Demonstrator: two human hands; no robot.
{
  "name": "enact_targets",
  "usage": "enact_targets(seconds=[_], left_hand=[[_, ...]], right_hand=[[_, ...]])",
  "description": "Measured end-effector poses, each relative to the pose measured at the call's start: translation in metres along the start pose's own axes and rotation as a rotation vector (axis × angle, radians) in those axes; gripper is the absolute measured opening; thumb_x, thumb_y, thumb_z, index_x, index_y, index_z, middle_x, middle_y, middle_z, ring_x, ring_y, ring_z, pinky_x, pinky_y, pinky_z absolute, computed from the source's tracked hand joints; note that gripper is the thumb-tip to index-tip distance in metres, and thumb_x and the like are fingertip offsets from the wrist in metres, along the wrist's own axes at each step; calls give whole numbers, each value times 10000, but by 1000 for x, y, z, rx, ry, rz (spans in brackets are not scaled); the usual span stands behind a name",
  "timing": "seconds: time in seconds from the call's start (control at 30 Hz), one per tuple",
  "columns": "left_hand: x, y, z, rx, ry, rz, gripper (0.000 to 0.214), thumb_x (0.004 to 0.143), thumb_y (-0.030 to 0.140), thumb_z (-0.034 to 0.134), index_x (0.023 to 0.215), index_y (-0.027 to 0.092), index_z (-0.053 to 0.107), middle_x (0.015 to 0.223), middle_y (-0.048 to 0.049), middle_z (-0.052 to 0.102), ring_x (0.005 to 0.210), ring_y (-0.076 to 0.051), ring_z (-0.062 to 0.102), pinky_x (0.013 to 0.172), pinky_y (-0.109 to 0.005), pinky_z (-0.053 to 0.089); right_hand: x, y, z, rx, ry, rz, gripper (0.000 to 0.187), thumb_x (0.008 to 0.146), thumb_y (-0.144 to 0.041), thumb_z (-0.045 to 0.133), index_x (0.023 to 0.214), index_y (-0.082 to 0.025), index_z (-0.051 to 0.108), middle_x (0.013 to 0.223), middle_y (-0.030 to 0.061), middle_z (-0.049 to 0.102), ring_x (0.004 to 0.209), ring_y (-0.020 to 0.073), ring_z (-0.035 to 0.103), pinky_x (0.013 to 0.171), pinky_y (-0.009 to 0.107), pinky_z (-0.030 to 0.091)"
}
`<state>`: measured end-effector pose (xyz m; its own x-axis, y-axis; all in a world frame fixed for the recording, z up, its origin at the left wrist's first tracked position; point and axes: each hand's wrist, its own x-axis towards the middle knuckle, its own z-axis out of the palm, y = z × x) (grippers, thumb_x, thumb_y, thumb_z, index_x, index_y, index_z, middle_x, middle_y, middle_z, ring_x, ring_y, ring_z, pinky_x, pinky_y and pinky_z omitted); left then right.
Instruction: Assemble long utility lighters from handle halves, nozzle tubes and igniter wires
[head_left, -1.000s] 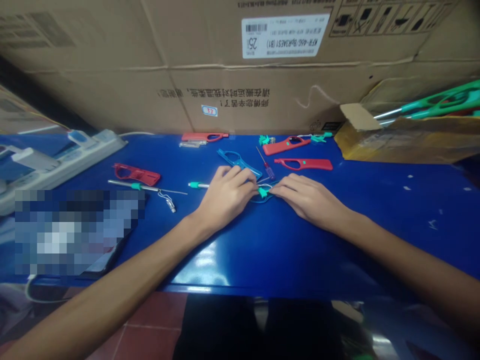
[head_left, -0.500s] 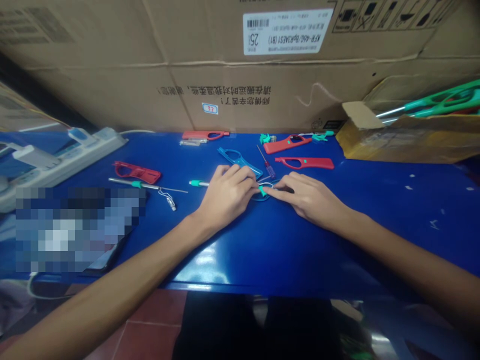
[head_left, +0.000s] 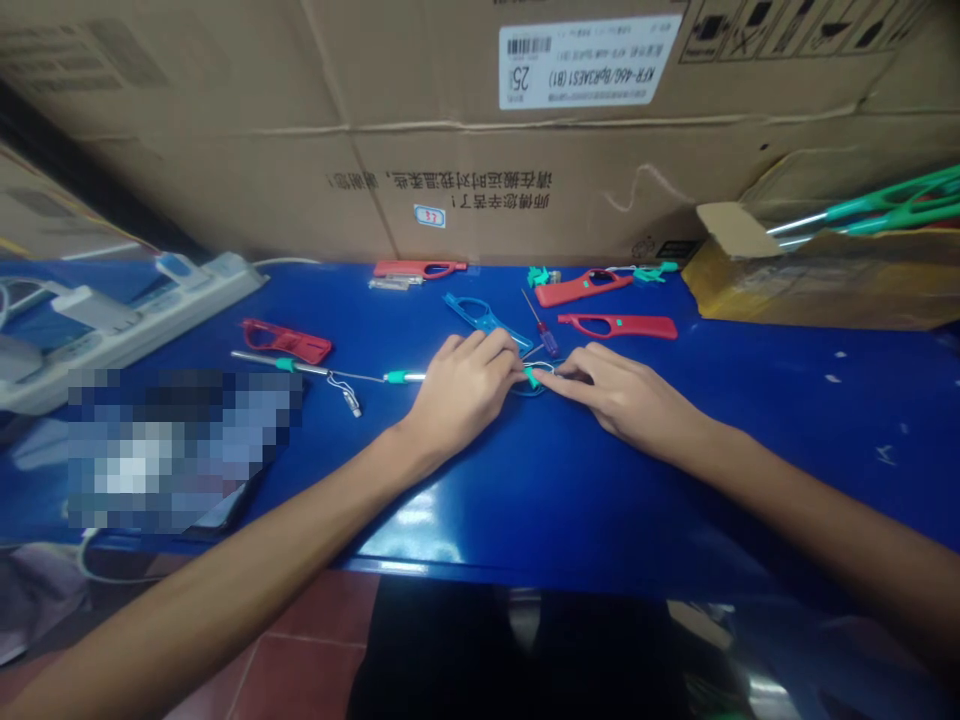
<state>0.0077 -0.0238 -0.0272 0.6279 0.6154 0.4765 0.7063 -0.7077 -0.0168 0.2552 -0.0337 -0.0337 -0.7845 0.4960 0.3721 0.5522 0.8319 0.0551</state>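
Note:
My left hand (head_left: 466,385) curls over a half-hidden blue lighter casing (head_left: 531,391) on the table, fingers closed around it. From under this hand's left side sticks a metal tube with a green collar (head_left: 402,377). A small green piece (head_left: 532,378), like a trigger, sits between the two hands, with a white wire looping by it. The thumb and index finger of my right hand (head_left: 626,393) pinch in at that piece; their exact grip is partly hidden. Just behind lie a purple-handled screwdriver (head_left: 548,338) and another blue casing half (head_left: 486,320).
Red casings (head_left: 618,326) lie at the back, with another red casing (head_left: 289,341) and a metal tube (head_left: 259,361) to the left. A power strip (head_left: 187,310) and a pixelated device stand left. A carton of lighters (head_left: 817,280) is at right; a large cardboard box (head_left: 262,190) walls the back.
The view has shifted slightly, so the scene sits a little further right. Both hands keep nearly the same pose at the green piece.

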Motion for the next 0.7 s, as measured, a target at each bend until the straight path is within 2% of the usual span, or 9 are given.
enact_targets(seconds=[0.27, 0.57, 0.7], left_hand=[[1, 1, 1, 16, 0, 4, 206, 1033, 275, 552, 920, 153, 674, 1025, -47, 710, 856, -198, 623, 743, -362, 367], [2, -7, 3, -195, -48, -60, 153, 1006, 271, 616, 932, 171, 706, 1028, -22, 720, 907, -179, 630, 825, -345, 358], [5, -13, -3, -197, -79, -17, 130, 978, 311, 657, 958, 201, 723, 1048, -22, 718, 941, -196, 611, 842, -351, 350]], right_hand=[[1, -1, 0, 14, -22, 14, 529, 985, -33, 333, 1411, -210, 591, 1032, 120, 643, 920, 223, 574, 793, 369, 562], [0, 1, 2, 41, -11, 20, 536, 972, -31, 334, 1395, -211, 609, 1016, 113, 629, 914, 224, 567, 800, 379, 568], [1, 1, 2, 30, -20, 24, 562, 955, -7, 338, 1399, -226, 604, 997, 102, 622, 907, 222, 563, 794, 374, 565]])
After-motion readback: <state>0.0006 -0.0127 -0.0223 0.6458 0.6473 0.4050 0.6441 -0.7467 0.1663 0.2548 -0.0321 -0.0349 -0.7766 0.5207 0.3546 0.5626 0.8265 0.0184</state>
